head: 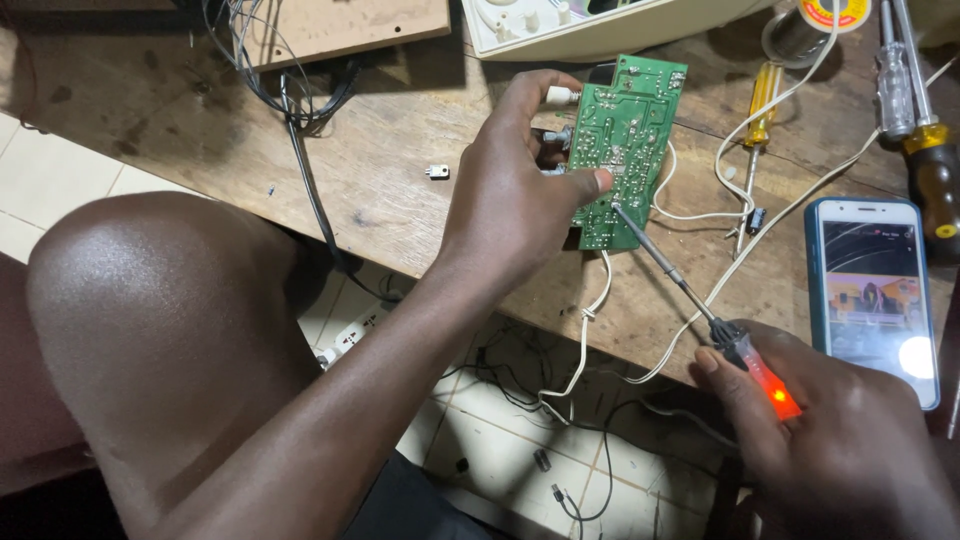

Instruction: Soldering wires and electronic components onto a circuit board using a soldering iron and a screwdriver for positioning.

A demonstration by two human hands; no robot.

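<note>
My left hand (pixel 520 190) grips a green circuit board (pixel 625 140) by its left edge and holds it upright over the wooden table (pixel 400 180), solder side toward me. My right hand (pixel 830 440) holds a soldering iron (pixel 740 345) with a red handle and a glowing orange light. The iron's metal tip touches the lower part of the board near my left thumb. White wires (pixel 740 230) trail from the board across the table and down past its edge.
A phone (pixel 872 290) with a lit screen lies at the right. Screwdrivers (pixel 925 150) and a yellow-handled one (pixel 762 105) lie behind it, by a solder spool (pixel 810 25). Black cables (pixel 300 110) hang at the left. A power strip (pixel 350 340) sits on the tiled floor.
</note>
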